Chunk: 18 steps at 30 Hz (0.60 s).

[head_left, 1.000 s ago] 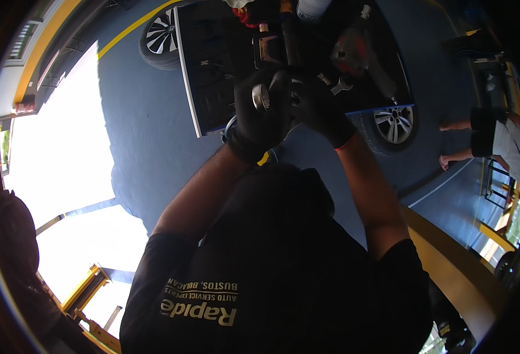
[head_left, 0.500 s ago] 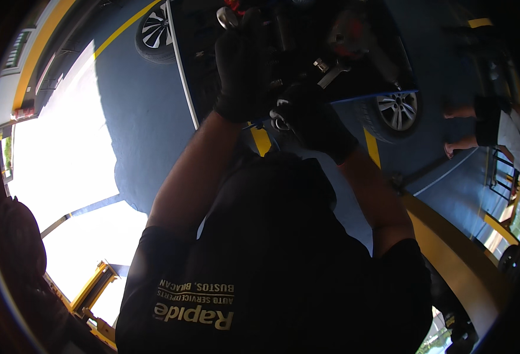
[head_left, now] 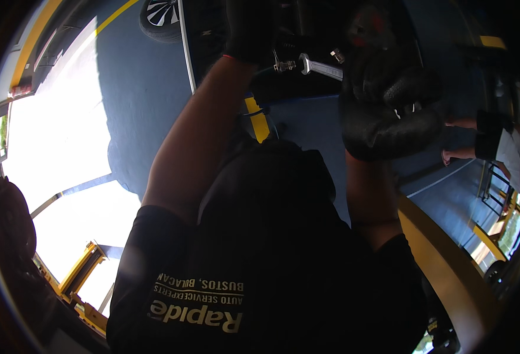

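My left hand (head_left: 250,29), in a black glove, reaches over a dark tool tray or cart top (head_left: 325,85). Its fingers run into the dark at the upper edge, so I cannot see what they hold. To the right, my right hand (head_left: 389,109), also gloved in black, is raised close to the camera with its fingers curled. Small bright metal glints show between those fingers, but the piece is too hidden to name. Beside it lies a silver open-ended wrench (head_left: 325,69), its far end covered by the right hand. A metal hose fitting (head_left: 283,65) sits left of the wrench jaw.
A blurred grey and red power tool (head_left: 369,26) lies behind my right hand. At upper left a wheel (head_left: 161,17) rests on the blue floor. Another person's legs (head_left: 463,153) show at the right. A yellow lift part (head_left: 443,253) stands at lower right.
My right hand has moved right and up toward the camera, away from the tray's near edge. My left hand has shifted up and slightly right, partly out of the picture.
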{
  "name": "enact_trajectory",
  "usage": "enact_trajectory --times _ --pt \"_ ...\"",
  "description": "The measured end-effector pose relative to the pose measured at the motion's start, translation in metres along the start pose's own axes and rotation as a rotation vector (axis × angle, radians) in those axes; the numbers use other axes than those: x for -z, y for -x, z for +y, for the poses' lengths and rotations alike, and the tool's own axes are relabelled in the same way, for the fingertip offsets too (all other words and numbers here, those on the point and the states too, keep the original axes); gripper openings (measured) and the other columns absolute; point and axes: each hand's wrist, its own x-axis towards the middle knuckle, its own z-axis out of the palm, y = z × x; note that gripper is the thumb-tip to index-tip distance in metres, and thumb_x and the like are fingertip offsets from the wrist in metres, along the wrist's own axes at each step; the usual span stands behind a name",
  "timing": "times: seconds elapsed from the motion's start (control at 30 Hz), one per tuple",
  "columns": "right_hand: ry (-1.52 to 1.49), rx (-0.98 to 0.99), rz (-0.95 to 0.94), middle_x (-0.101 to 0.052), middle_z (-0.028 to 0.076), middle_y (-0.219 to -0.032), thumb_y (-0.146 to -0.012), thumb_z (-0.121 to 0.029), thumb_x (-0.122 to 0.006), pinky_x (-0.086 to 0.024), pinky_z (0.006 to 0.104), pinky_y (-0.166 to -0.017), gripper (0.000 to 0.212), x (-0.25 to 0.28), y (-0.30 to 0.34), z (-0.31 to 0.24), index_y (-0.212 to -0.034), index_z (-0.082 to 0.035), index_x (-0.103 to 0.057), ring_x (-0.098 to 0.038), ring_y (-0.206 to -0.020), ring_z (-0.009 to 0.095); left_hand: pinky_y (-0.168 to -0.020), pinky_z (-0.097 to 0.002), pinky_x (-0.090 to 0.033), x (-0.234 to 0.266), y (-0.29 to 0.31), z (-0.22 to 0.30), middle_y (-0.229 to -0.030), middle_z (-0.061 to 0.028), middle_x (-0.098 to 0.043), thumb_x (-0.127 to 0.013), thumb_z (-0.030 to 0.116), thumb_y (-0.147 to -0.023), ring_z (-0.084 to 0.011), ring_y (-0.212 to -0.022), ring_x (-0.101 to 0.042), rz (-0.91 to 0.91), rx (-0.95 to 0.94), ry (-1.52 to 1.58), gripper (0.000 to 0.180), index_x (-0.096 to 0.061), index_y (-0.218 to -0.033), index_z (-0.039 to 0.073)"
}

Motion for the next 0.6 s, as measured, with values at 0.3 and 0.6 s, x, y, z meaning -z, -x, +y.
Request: enact_trajectory --times 0.3,0.6 --pt "0.051 -0.079 -0.028 -0.056 0.011 -0.078 -0.099 -0.042 -0.07 -0.04 0.0282 -0.057 0.041 -0.016 0.022 0.006 -0.089 -0.004 -0.056 -0.05 -0.067 0.019 -0.051 -0.0438 -0.044 -0.002 -0.017 0.004 -0.066 -0.0165 -0.06 -0.062 0.011 -0.092 -0.0364 -0.058 -0.061 0.1 -0.145 -0.314 0.024 -0.061 -0.113 -0.002" --pt "0.231 -0.016 -0.119 -0.05 0.006 -0.076 -0.106 -0.019 -0.047 -0.04 0.0292 -0.059 0.021 -0.033 0.021 0.014 -0.088 -0.01 -0.053 -0.048 -0.066 0.018 -0.048 -0.0405 -0.041 -0.017 -0.024 0.013 -0.059 -0.0114 -0.057 -0.058 0.031 -0.104 -0.0243 -0.051 -0.057 0.103 0.637 0.625 0.037 -0.066 -0.083 0.002"
